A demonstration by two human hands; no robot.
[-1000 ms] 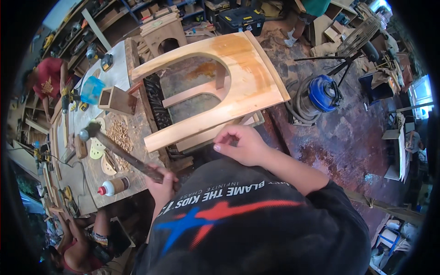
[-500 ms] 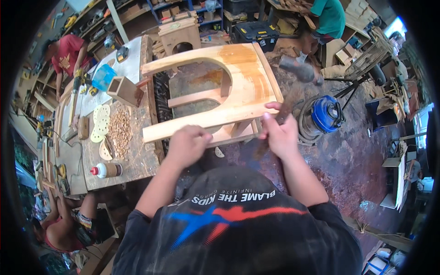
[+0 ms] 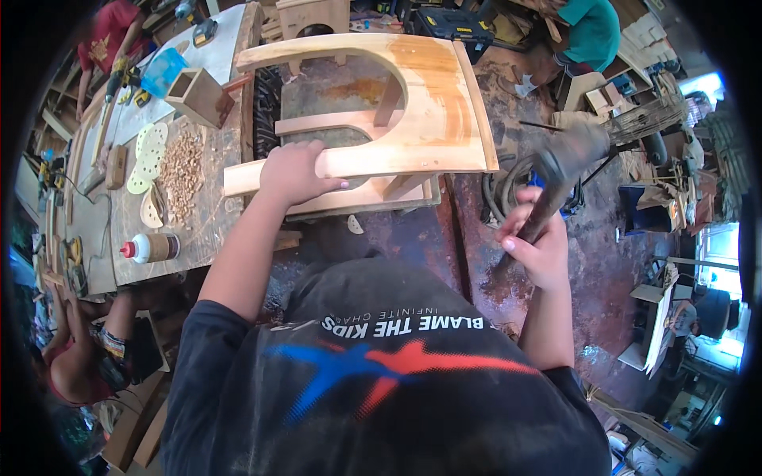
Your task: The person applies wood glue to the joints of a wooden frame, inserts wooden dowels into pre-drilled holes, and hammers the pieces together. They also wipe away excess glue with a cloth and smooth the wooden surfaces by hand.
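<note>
A pale wooden stool-like frame [image 3: 444, 111] with a U-shaped opening lies on its side at the bench's right end. Over its near leg my left hand [image 3: 295, 173] is wrapped, fingers on top and thumb along the near face. My right hand [image 3: 540, 242] grips the handle of a mallet [image 3: 548, 194], held up to the right of the frame and apart from it. The mallet's dark head is smeared by motion, and its shape is hard to make out.
On the workbench [image 3: 210, 226] are a glue bottle [image 3: 152, 247], a pile of wooden plugs [image 3: 182, 163], perforated sanding discs [image 3: 147, 159] and a wooden box [image 3: 198, 95]. A blue-topped shop vacuum [image 3: 573, 202] stands behind the mallet. Other people work at far left, lower left and far right.
My right hand has swung the mallet up and rightward, away from the frame's end. My left hand has moved onto the near leg. The view has shifted, so the bench sits higher.
</note>
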